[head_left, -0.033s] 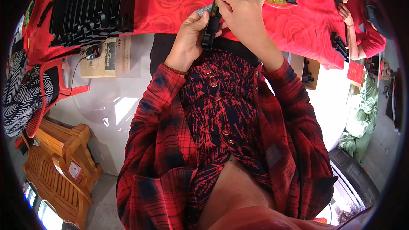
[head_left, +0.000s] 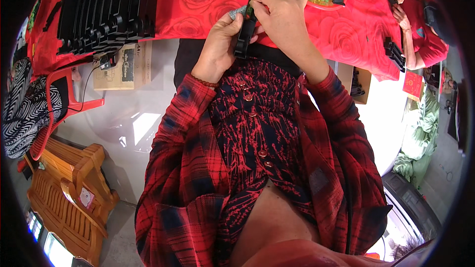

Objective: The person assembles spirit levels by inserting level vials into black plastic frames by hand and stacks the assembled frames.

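Observation:
My left hand [head_left: 220, 44] is closed round a long black plastic strip [head_left: 243, 39], held tilted over the table's near edge. A grey wrapping [head_left: 237, 12] shows at my left index finger. My right hand [head_left: 282, 12] is closed in a pinch at the strip's right side, fingertips touching or nearly touching it. What those fingertips hold, if anything, is hidden. Between the hands a small greenish and orange spot shows on the strip. Beyond my right hand stands a red-rimmed tray [head_left: 324, 6] of clear green small pieces and small black parts.
Stacked black strips [head_left: 106, 10] lie left on the red rose-patterned tablecloth [head_left: 198, 0]. At the right a co-worker's hands [head_left: 400, 7] hold a black part, with more black parts [head_left: 394, 53] nearby. A cardboard box [head_left: 123, 71], red chair [head_left: 86, 104] and wooden bench [head_left: 74, 193] stand left.

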Demonstrator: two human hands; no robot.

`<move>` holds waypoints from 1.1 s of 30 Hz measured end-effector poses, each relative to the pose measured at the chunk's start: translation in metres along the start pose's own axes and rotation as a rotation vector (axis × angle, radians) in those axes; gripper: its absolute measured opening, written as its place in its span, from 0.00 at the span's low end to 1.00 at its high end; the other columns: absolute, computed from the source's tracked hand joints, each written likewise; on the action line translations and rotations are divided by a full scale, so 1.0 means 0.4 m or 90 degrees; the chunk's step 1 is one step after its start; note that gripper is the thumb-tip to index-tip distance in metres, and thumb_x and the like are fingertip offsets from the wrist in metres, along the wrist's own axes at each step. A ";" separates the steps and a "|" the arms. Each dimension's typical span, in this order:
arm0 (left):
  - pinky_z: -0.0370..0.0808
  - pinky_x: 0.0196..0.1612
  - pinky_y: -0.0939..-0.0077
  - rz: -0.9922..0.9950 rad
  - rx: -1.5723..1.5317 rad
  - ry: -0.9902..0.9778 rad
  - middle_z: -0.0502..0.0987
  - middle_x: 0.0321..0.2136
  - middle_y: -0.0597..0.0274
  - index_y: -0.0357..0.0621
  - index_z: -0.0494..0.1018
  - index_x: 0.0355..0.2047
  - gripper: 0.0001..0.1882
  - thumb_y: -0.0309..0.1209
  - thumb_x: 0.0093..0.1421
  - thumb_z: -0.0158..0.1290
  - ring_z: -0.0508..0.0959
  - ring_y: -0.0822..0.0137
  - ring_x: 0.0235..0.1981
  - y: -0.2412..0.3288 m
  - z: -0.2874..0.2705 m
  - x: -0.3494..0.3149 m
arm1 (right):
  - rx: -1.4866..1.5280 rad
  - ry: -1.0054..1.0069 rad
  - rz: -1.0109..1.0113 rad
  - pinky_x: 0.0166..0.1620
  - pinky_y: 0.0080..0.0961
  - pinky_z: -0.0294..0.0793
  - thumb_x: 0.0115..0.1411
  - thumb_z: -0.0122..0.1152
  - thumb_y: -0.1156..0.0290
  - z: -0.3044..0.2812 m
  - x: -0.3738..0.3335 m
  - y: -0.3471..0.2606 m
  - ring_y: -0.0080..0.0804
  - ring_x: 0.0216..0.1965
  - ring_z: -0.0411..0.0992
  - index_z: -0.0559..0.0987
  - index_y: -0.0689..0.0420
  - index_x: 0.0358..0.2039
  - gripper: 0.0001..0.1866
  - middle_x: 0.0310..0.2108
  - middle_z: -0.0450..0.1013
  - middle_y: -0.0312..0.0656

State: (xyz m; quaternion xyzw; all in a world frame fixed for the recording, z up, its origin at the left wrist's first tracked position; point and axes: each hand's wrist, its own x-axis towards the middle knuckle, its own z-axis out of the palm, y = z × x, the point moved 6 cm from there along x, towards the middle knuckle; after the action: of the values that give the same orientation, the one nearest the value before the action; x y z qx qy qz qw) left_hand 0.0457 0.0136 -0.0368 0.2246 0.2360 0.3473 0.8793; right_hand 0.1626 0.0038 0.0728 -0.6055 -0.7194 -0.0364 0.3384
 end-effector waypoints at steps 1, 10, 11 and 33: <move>0.82 0.42 0.70 0.003 0.003 0.011 0.79 0.41 0.63 0.45 0.72 0.49 0.14 0.39 0.71 0.48 0.82 0.66 0.38 -0.002 -0.005 0.001 | 0.000 0.000 0.000 0.46 0.39 0.58 0.55 0.63 0.70 0.002 -0.001 0.000 0.35 0.34 0.71 0.81 0.51 0.28 0.01 0.29 0.71 0.34; 0.80 0.46 0.70 0.036 -0.002 -0.002 0.78 0.43 0.64 0.45 0.71 0.50 0.12 0.37 0.71 0.47 0.80 0.69 0.41 0.003 -0.011 0.006 | 0.086 0.012 0.108 0.44 0.38 0.58 0.51 0.66 0.74 0.033 -0.004 0.012 0.34 0.35 0.71 0.79 0.51 0.27 0.04 0.29 0.72 0.34; 0.80 0.46 0.70 0.044 -0.011 -0.011 0.78 0.43 0.65 0.46 0.70 0.50 0.12 0.36 0.71 0.47 0.80 0.70 0.42 0.000 -0.016 0.008 | 0.096 0.019 0.108 0.45 0.38 0.58 0.51 0.66 0.74 0.032 -0.005 0.007 0.34 0.35 0.71 0.79 0.51 0.28 0.05 0.29 0.72 0.34; 0.79 0.45 0.69 0.108 -0.044 -0.001 0.79 0.44 0.65 0.45 0.72 0.53 0.14 0.36 0.70 0.51 0.79 0.70 0.41 0.034 -0.015 0.011 | 0.110 0.082 0.100 0.46 0.37 0.58 0.54 0.63 0.71 -0.001 0.036 -0.034 0.31 0.37 0.70 0.80 0.51 0.29 0.01 0.29 0.71 0.33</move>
State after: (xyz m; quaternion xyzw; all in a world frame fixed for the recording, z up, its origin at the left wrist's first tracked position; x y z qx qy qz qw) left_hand 0.0383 0.0271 -0.0351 0.2133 0.2031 0.4282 0.8543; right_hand 0.1502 0.0121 0.0857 -0.6249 -0.6471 0.0139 0.4366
